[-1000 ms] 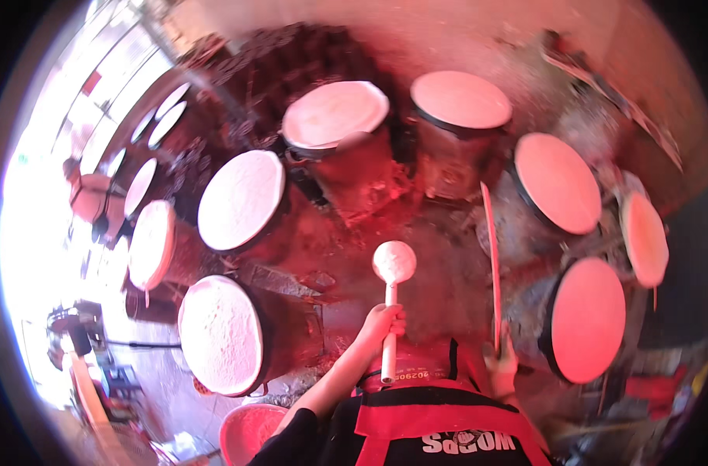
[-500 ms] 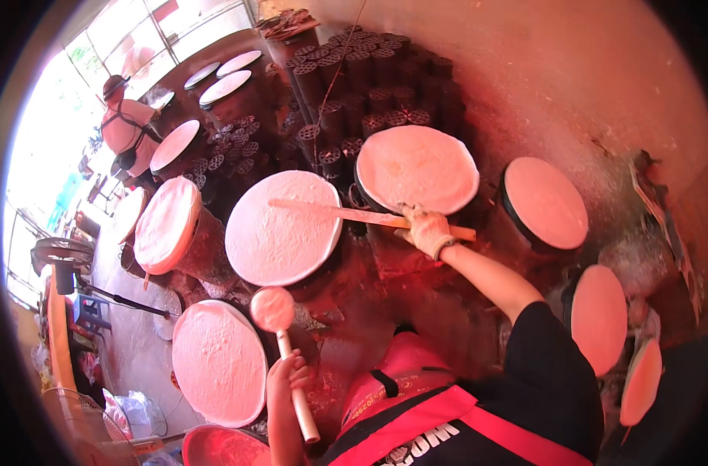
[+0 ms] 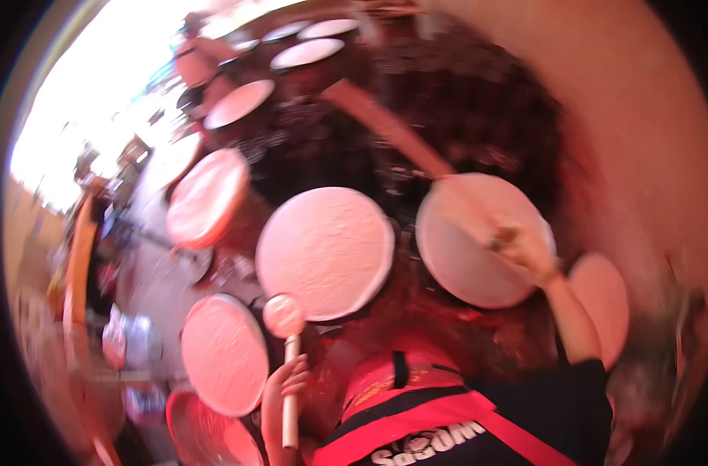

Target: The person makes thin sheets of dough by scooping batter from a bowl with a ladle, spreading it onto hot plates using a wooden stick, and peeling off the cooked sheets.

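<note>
My left hand (image 3: 286, 382) is wrapped round the pale handle of a ladle (image 3: 284, 315), its round bowl held upright over the near rim of the middle vessel (image 3: 325, 252). That vessel is topped by a pale, rough layer. In my right hand (image 3: 527, 250), gloved and blurred, is a long flat wooden stick (image 3: 393, 133), pointing up and left. The stick crosses above the right-hand vessel (image 3: 455, 260), whose top looks smoother and greyer. Motion blur hides whether the stick touches it. Close to my left arm stands another pale-topped round vessel (image 3: 226, 353).
Several more pale-topped vessels stand at the left and far back, one (image 3: 208, 198) tilted-looking. One more round top (image 3: 600, 311) lies beyond my right arm. Dark stacked cylinders (image 3: 478, 101) fill the back. A reddish basin (image 3: 206, 435) is near left. Another person (image 3: 198, 66) stands far left.
The view has swung, shifting the scene. My right hand has moved right with the stick, whose far end now points up and away instead of lying over the middle vessel. Both hands keep their holds.
</note>
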A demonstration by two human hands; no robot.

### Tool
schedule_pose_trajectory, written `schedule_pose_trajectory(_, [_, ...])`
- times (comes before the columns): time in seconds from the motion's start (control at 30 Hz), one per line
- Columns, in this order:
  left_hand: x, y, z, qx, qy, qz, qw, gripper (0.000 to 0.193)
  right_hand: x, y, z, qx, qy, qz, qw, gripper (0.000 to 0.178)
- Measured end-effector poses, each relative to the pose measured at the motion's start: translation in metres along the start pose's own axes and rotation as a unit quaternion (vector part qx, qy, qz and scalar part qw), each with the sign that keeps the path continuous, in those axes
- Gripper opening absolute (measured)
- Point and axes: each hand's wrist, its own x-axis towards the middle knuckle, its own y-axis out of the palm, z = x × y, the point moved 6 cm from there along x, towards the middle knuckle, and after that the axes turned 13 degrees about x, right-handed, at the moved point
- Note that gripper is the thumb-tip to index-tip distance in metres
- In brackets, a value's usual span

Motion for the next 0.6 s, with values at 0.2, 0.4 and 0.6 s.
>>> schedule_pose_trajectory(0.2, [0.004,0.018,0.000,0.047,0.085,-0.042,0.994,0.017,0.039,0.025,0.110,-0.074,-0.035,0.053,0.995,0.028])
schedule_pose_trajectory(0.4, [-0.042,-0.002,-0.035,0.093,0.201,-0.105,0.969,0.016,0.126,0.198,0.104,-0.161,-0.200,0.139,0.956,0.029])
schedule_pose_trajectory(0.6, [-0.089,-0.038,-0.105,0.197,0.282,-0.172,0.923,0.019,0.232,0.452,0.038,-0.043,-0.093,0.195,0.975,0.037])
